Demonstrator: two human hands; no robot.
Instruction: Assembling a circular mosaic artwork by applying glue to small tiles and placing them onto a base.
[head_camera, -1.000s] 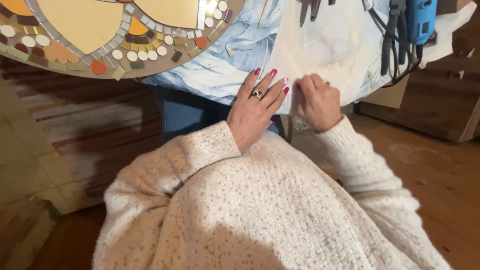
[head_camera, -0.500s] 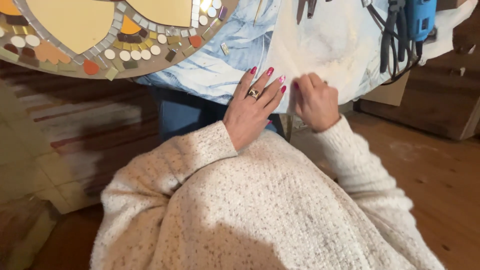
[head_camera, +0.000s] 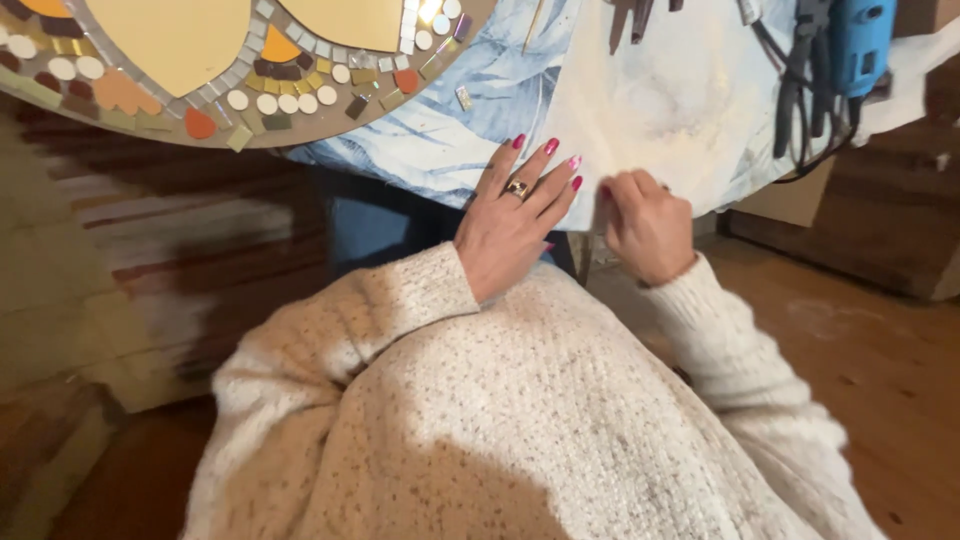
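- The pale, paint-stained cloth with blue leaf print (head_camera: 640, 110) is hanging over the table edge, just above the person's lap.
- The left hand (head_camera: 512, 220) is lying flat on its hem, ringed fingers spread wide, red nails showing.
- The right hand (head_camera: 645, 222) is curling into a loose fist at the same edge; whether it is pinching fabric, I cannot tell.
- A round mosaic panel of small glossy tiles (head_camera: 230, 60) is sitting further left.
- A blue power tool with black cord (head_camera: 850, 50) is resting top right.

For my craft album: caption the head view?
Left hand and right hand at a cloth's edge beside a mosaic.
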